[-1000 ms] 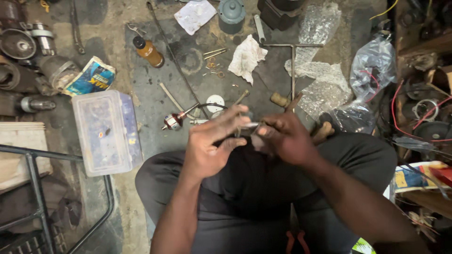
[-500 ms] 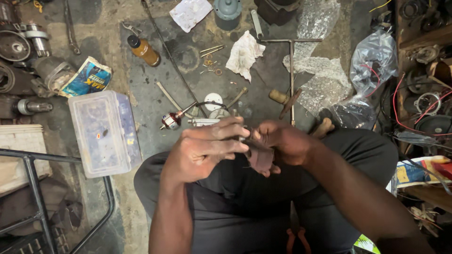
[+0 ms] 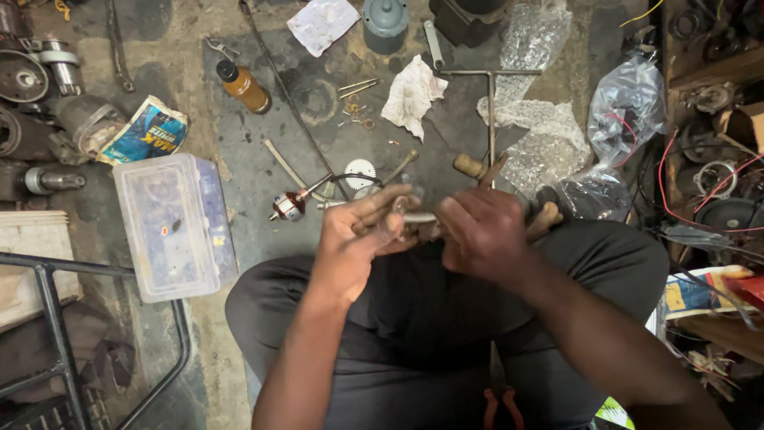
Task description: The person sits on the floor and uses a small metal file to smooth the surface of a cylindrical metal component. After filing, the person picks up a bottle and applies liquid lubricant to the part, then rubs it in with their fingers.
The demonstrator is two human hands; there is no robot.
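My left hand (image 3: 358, 239) and my right hand (image 3: 481, 231) meet in front of my knees, both closed on a small metal part (image 3: 414, 216) that spans the gap between them. Only a short silvery piece of it shows between the fingers; the rest is hidden. Just beyond the hands on the floor lie a small motor armature (image 3: 288, 205) with a red winding, a white toothed wheel (image 3: 360, 169) and a wooden-handled tool (image 3: 471, 167).
A clear plastic parts box (image 3: 171, 224) stands to the left. Farther off are an amber bottle (image 3: 243, 86), a crumpled white cloth (image 3: 412, 97), a T-shaped metal wrench (image 3: 490, 103), plastic bags (image 3: 629, 103) and motor parts (image 3: 32, 72). Red-handled pliers (image 3: 500, 406) lie by my legs.
Both hands dipped toward my lap and rose again, still working the small part. My left fingers now curl further over it. The view shifted slightly.
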